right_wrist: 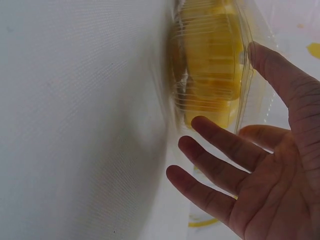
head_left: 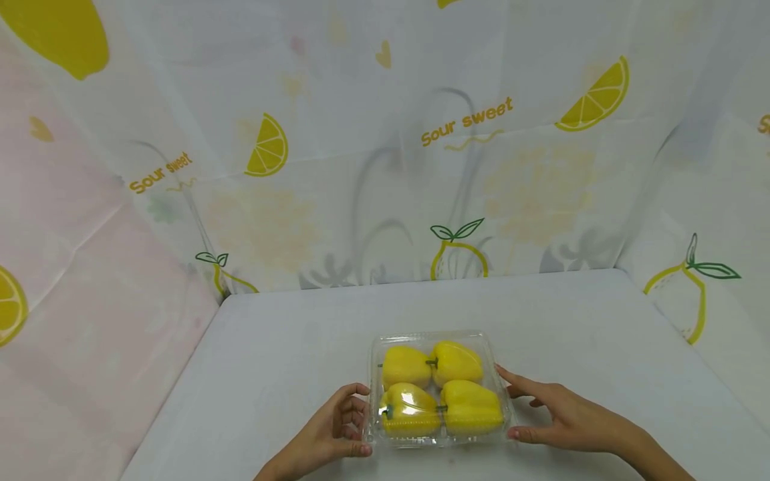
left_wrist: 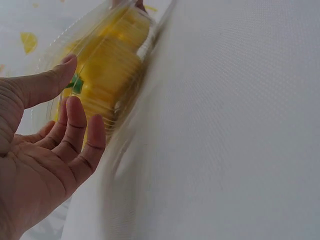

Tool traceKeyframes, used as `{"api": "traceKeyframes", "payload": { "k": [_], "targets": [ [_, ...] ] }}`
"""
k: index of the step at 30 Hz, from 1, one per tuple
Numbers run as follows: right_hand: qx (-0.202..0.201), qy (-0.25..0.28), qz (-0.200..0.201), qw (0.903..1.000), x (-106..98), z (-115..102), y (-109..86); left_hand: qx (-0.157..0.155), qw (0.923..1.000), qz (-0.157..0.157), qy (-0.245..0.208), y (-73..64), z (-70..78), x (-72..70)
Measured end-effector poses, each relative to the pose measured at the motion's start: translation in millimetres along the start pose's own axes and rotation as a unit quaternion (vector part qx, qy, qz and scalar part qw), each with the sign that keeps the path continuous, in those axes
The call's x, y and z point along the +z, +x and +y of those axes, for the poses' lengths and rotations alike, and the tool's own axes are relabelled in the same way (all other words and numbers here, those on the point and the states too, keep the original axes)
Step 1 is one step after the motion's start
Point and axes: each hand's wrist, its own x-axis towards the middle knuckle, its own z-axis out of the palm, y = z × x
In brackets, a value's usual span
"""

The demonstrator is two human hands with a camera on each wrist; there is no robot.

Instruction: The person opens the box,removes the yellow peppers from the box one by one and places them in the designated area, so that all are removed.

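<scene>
Four yellow peppers [head_left: 472, 406] sit before "Sour sweet" lettering [head_left: 466, 121]

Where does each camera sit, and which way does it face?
Head: worn on the head, facing forward and down at the clear box; left hand and right hand show.
Left wrist: on that wrist, facing the box's side; left hand shows.
Right wrist: on that wrist, facing the box's opposite side; right hand shows.
Both wrist views share the yellow peppers.

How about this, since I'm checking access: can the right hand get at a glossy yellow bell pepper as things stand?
Probably not: the clear squarish plastic box looks closed over the four yellow peppers, leaving plastic between them and the right hand beside it.
</scene>
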Motion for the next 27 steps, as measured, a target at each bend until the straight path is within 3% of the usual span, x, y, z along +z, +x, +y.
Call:
{"api": "traceKeyframes", "payload": {
  "k": [4,7,12,19,27],
  "targets": [
    [-0.023,0.006,0.001,0.9997,-0.7,1.6,0.5,-0.02,0.9992,0.01,-0.034,-0.6,-1.5,0.5],
    [-0.029,0.008,0.0,0.9996,-0.8,2.8,0.7,-0.028,0.9989,0.018,-0.033,-1.1,-2.3,0.3],
    [-0.017,0.015,-0.006,0.9997,-0.5,1.8,-0.6,-0.042,0.9984,0.034,-0.018,-1.3,0.5,0.5],
    [0.002,0.008,-0.004,1.0,-0.2,-1.1,-0.5,-0.08,0.9929,0.051,-0.072,-2.2,1.7,2.6],
    [0.022,0.001,-0.005,0.9998,-1.1,-3.5,-1.6,-0.096,0.9904,0.069,-0.072,-1.9,3.8,4.6]
  ]
}}
